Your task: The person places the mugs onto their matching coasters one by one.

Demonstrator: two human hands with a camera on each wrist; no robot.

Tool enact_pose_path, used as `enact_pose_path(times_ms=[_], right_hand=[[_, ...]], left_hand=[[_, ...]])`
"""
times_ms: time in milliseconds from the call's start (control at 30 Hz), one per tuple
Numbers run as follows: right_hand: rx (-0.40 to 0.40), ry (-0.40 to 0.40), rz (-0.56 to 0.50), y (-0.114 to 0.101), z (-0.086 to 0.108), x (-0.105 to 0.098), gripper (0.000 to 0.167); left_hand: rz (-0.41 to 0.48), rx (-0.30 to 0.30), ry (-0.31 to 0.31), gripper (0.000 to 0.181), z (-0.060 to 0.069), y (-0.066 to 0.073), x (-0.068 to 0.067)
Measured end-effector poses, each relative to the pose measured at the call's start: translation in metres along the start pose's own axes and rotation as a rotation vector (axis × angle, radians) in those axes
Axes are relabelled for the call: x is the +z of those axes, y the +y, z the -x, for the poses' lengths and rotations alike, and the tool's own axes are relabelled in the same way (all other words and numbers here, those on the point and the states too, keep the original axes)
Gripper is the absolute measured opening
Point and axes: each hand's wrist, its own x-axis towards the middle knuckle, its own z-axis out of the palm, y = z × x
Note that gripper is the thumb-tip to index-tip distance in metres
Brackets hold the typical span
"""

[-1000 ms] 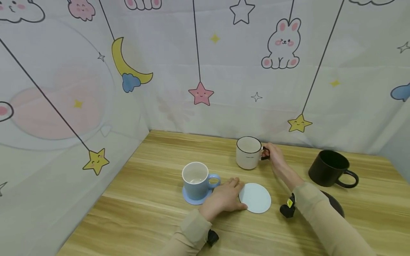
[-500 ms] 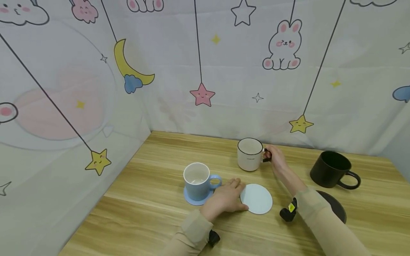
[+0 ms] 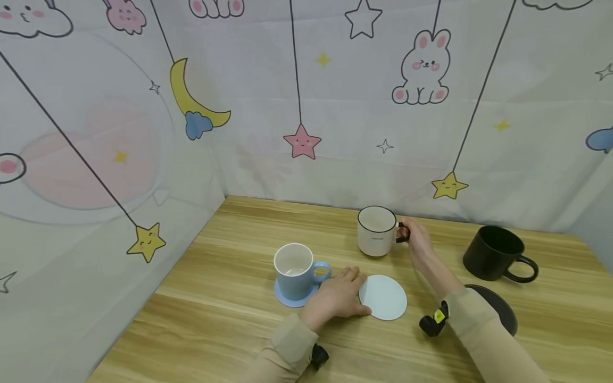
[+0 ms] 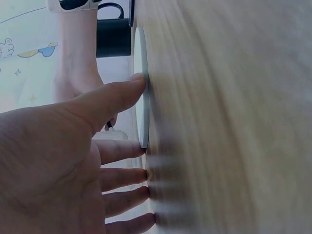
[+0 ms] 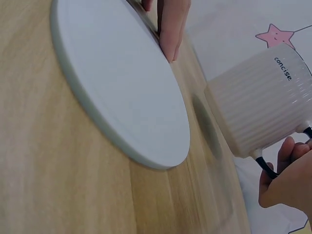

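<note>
My right hand [image 3: 417, 239] grips the dark handle of a white mug [image 3: 376, 236] with a black rim. In the right wrist view this ribbed mug [image 5: 258, 100], marked "concise", hangs just above the table, its shadow below. My left hand [image 3: 339, 295] lies by a round pale coaster [image 3: 383, 298]. Its thumb and forefinger touch the coaster's edge in the left wrist view, the other fingers stretched with their tips on the table. A blue mug [image 3: 294, 282] stands on a blue coaster [image 3: 282, 298] beside my left hand.
A black mug [image 3: 490, 252] stands on the wooden table [image 3: 201, 319] at the right. Partly behind my right sleeve lies a dark round coaster [image 3: 503, 311]. A patterned cloth [image 3: 335, 106] hangs along the back and left of the table.
My right hand has shifted slightly to the right with the white mug. My left hand stays at the pale coaster. The whole head view has shifted a little.
</note>
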Motion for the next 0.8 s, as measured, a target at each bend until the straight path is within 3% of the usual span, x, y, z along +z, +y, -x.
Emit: enact_pose_path(times_ms=[800], right_hand=[[-0.002,0.029,-0.002,-0.01,0.02,0.001,0.042]], left_hand=[[0.005,-0.005,0.001,0.077,0.0,-0.001,0.0]])
